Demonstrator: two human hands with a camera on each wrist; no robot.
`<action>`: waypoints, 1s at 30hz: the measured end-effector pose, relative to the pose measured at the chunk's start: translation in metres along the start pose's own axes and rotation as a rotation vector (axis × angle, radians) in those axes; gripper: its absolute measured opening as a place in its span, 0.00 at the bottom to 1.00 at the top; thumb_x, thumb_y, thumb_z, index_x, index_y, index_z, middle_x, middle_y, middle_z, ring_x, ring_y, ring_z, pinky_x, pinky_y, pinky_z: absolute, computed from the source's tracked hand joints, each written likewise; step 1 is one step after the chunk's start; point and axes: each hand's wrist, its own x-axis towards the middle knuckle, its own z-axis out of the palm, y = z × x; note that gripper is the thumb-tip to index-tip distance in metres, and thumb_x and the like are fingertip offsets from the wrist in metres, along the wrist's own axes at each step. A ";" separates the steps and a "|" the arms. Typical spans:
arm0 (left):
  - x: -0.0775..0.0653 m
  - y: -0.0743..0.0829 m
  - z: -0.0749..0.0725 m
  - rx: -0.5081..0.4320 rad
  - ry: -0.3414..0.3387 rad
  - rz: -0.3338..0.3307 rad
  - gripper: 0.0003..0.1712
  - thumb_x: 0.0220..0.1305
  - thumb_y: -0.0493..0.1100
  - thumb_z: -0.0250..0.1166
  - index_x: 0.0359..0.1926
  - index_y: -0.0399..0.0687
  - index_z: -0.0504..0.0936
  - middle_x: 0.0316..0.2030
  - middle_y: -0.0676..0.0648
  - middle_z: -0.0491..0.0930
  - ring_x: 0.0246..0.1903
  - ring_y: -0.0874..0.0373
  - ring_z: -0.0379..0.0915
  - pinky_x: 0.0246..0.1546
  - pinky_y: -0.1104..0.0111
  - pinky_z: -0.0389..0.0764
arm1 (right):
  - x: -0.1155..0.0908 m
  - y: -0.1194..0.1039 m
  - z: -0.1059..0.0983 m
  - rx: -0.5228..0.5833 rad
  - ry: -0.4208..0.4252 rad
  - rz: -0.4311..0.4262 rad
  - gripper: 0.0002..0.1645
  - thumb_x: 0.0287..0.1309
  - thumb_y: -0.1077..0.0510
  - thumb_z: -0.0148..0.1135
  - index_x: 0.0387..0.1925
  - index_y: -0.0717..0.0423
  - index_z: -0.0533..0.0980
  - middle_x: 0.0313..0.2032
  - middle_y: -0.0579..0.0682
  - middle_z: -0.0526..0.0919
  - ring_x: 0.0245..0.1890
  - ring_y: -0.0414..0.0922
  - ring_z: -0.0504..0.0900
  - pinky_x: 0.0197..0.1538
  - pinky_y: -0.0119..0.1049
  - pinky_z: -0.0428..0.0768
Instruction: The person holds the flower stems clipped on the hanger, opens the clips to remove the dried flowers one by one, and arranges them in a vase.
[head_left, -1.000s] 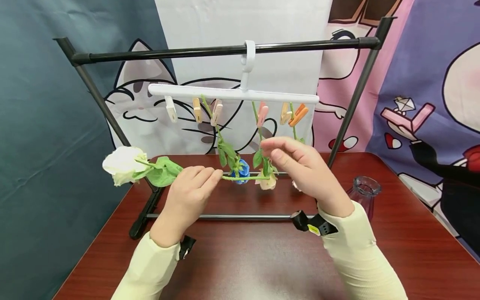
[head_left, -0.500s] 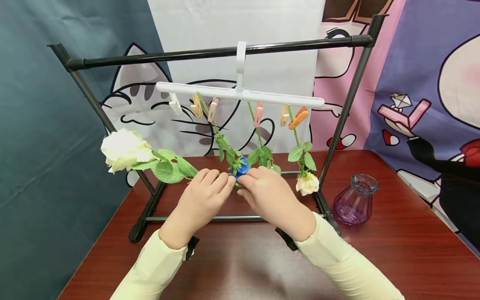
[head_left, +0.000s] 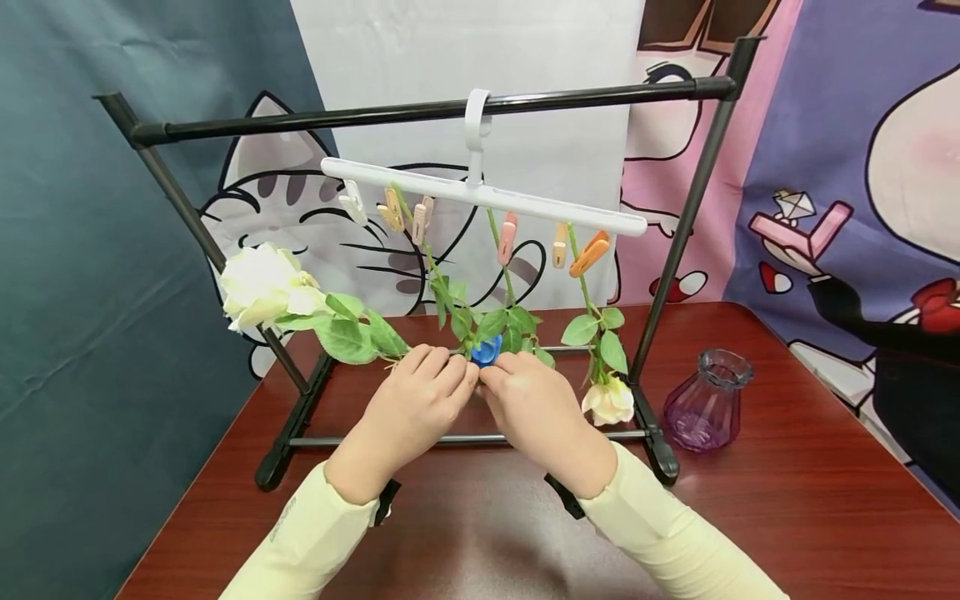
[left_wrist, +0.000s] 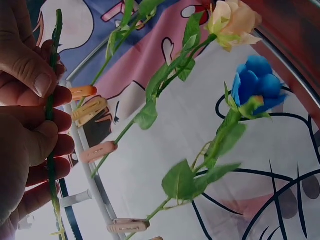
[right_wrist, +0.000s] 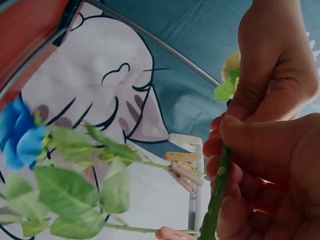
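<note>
Side by side in the head view, my left hand (head_left: 416, 400) and right hand (head_left: 536, 408) both grip the stem of a white rose. The rose's bloom (head_left: 262, 287) and leaves stick out to the left of my left hand. In the left wrist view the green stem (left_wrist: 56, 30) passes between thumbs and fingers of both hands. My right thumb presses along the stem (right_wrist: 215, 205) in the right wrist view. Just behind the hands a blue rose (head_left: 487, 350) hangs upside down; the head view cannot tell whether they touch it. The gripped stretch of stem is partly hidden by fingers.
A white hanger (head_left: 480, 193) with several clothespins hangs tilted from a black rack (head_left: 405, 113). Its pins hold the blue rose and pale roses, one cream rose (head_left: 609, 402) at the right. A purple glass vase (head_left: 705, 408) stands right on the brown table (head_left: 795, 500).
My right hand has come down and left from beside the hanging flowers to grip the stem beside my left hand. The hanger has swung, its right end lower. The white rose has risen slightly.
</note>
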 end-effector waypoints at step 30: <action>0.001 0.005 -0.008 -0.150 0.075 -0.018 0.23 0.71 0.51 0.47 0.41 0.37 0.80 0.36 0.44 0.81 0.39 0.52 0.77 0.53 0.60 0.74 | -0.011 0.010 -0.001 0.191 -0.014 0.092 0.08 0.47 0.62 0.70 0.27 0.54 0.76 0.25 0.44 0.78 0.26 0.43 0.76 0.30 0.35 0.76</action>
